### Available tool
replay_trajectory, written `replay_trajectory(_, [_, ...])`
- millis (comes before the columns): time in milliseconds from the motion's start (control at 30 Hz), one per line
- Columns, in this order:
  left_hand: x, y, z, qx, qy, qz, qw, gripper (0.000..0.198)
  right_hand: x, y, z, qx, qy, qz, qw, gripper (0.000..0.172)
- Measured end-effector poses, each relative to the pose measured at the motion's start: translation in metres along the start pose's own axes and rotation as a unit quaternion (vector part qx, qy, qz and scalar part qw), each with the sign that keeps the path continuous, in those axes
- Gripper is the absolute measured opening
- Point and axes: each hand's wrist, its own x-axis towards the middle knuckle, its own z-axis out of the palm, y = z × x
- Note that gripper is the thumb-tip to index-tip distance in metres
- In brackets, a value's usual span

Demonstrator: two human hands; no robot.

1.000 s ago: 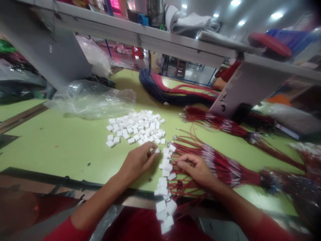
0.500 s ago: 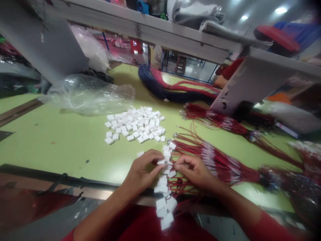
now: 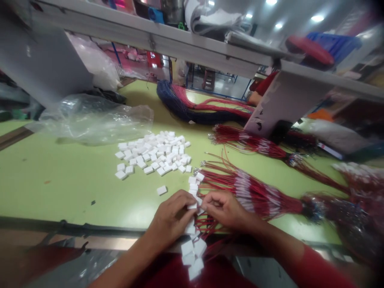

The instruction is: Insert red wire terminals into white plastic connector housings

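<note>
Between the thumb and fingers of my left hand [image 3: 169, 218] is a small white connector housing [image 3: 192, 206]. Close on its right, my right hand [image 3: 223, 208] has its thumb and forefinger pinched on a thin red wire, mostly hidden by the fingers. The two hands nearly meet at the fingertips. A column of white housings [image 3: 189, 252] on red wires runs from above my hands down past the table edge. To the right fans out a bundle of red wires [image 3: 222, 182] with bare metal terminals and white sleeves.
A pile of loose white housings [image 3: 156, 152] lies left of centre, with one single housing [image 3: 162, 190] nearer my left hand. Behind are a clear plastic bag [image 3: 99, 120], a blue and red wire hank [image 3: 192, 110] and a second red wire bundle [image 3: 252, 140]. An upright panel [image 3: 285, 100] supports the shelf.
My right hand has come nearer to my left, and the fingertips are closer at the white housing. The camera view has shifted, uncovering the single housing beside my left hand.
</note>
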Motion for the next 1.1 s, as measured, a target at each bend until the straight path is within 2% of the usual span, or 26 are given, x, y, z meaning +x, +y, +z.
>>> replay_trajectory(67, [0.002, 0.001, -0.004, 0.008, -0.013, -0.017, 1.000, 0.007, 0.004, -0.003, -0.012, -0.044, 0.011, -0.049, 0.998, 0.019])
replay_trajectory(133, [0.006, -0.001, -0.009, 0.037, -0.026, -0.029, 0.999, 0.018, 0.010, -0.004, -0.024, -0.122, 0.064, -0.116, 0.984, 0.020])
replay_trajectory(200, [0.012, -0.008, -0.012, 0.091, -0.031, -0.035, 0.995, 0.032, 0.015, 0.000, -0.033, -0.230, 0.111, -0.142, 0.956, 0.016])
replay_trajectory(267, [0.019, -0.019, -0.012, 0.139, -0.041, -0.034, 0.989, 0.040, 0.016, 0.006, -0.034, -0.320, 0.105, -0.139, 0.931, 0.014])
replay_trajectory(333, [0.025, -0.029, -0.010, 0.158, -0.065, -0.024, 0.985, 0.039, 0.011, 0.012, -0.028, -0.360, 0.066, -0.138, 0.920, 0.016])
replay_trajectory(433, [0.025, -0.031, -0.007, 0.150, -0.101, -0.014, 0.983, 0.034, -0.005, 0.014, -0.018, -0.362, 0.012, -0.140, 0.922, 0.017])
replay_trajectory(600, [0.001, -0.003, -0.003, 0.065, -0.135, -0.026, 0.988, 0.029, -0.024, 0.003, -0.022, -0.306, -0.100, -0.122, 0.939, 0.018])
replay_trajectory(633, [-0.004, 0.003, -0.003, 0.050, -0.136, -0.030, 0.989, 0.030, -0.022, 0.002, -0.026, -0.295, -0.095, -0.114, 0.944, 0.017])
replay_trajectory(667, [-0.009, 0.007, -0.002, 0.041, -0.132, -0.035, 0.990, 0.030, -0.017, 0.001, -0.031, -0.293, -0.064, -0.105, 0.948, 0.013])
replay_trajectory(700, [-0.013, 0.009, -0.002, 0.035, -0.127, -0.040, 0.990, 0.030, -0.010, 0.001, -0.035, -0.307, -0.007, -0.097, 0.947, 0.007])
replay_trajectory(733, [-0.016, 0.010, -0.001, 0.029, -0.120, -0.046, 0.991, 0.029, -0.002, 0.001, -0.040, -0.328, 0.032, -0.097, 0.939, 0.019])
replay_trajectory(767, [-0.019, 0.010, -0.001, 0.021, -0.111, -0.052, 0.992, 0.028, 0.006, 0.001, -0.043, -0.357, 0.041, -0.089, 0.929, 0.038])
replay_trajectory(800, [-0.022, 0.009, -0.002, 0.011, -0.099, -0.058, 0.993, 0.026, 0.013, 0.000, -0.046, -0.382, 0.027, -0.074, 0.921, 0.045])
replay_trajectory(833, [-0.025, 0.007, -0.002, 0.000, -0.086, -0.065, 0.994, 0.024, 0.019, -0.001, -0.047, -0.399, 0.000, -0.055, 0.915, 0.044])
replay_trajectory(933, [-0.032, 0.002, -0.003, -0.024, -0.048, -0.072, 0.996, 0.019, 0.030, -0.006, -0.047, -0.425, -0.061, 0.002, 0.903, 0.024])
replay_trajectory(1100, [-0.040, 0.002, -0.004, -0.044, -0.040, -0.050, 0.997, 0.019, 0.032, -0.013, -0.040, -0.435, -0.078, 0.008, 0.897, 0.011])
